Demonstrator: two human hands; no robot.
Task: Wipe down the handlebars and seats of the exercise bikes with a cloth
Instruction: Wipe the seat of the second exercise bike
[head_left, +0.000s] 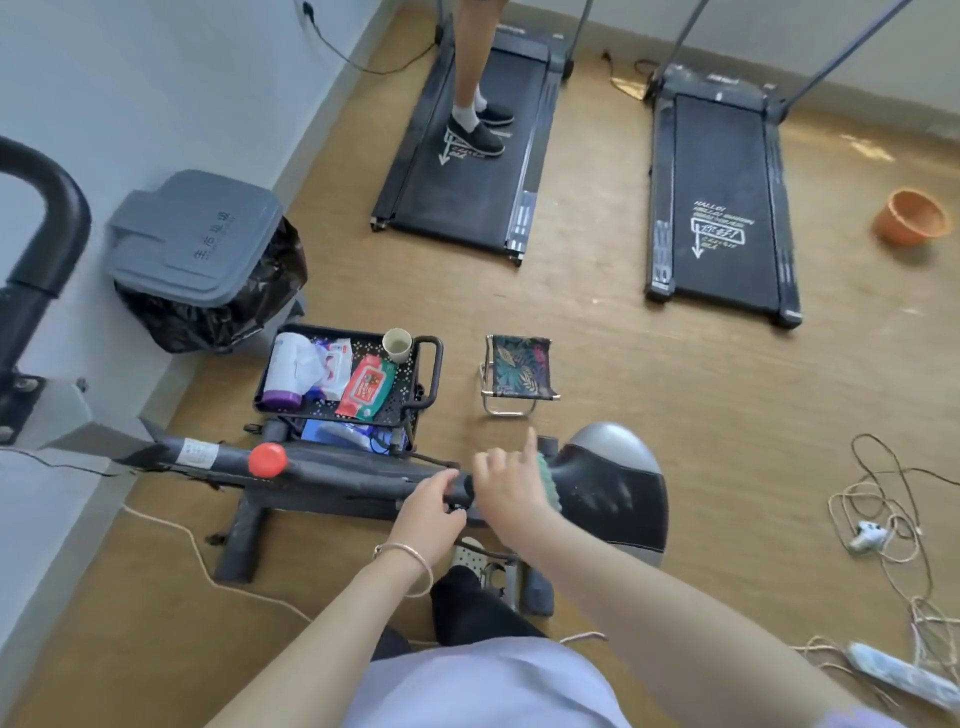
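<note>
Wiping looked to be under way on the seat (613, 493) of the exercise bike (241, 545), which stood near the person in the middle of the view. The teal cloth (548, 480) lay on the seat's narrow left end under the right hand (511, 488). That hand's fingers were curled onto the cloth and the index finger stuck up free, probably so the palm could bear down on the padding. The left hand (431, 501) was clamped round the dark frame bar (358, 480) just left of the seat, apparently to steady the bike against the rubbing. Further left on that bar sat a red knob (267, 460). A black handlebar (57, 208) curved up at the far left edge, untouched and well apart from both hands, so that part of the job seemed still to come. Just beyond the bar stood a black cart tray (426, 364), likely parked there to keep supplies in reach. It held a red wipes pack (366, 387), a paper cup (397, 344) and a white bottle (283, 371) with a purple cap lying on its side. Something blue on the shelf below was too hidden to name. Left of the cart and farther off, a grey-lidded bin (197, 239) lined with a black bag (208, 317) stood against the wall, its lid down and its contents out of sight. A small folding stool (517, 371) stood to the right of the cart.
</note>
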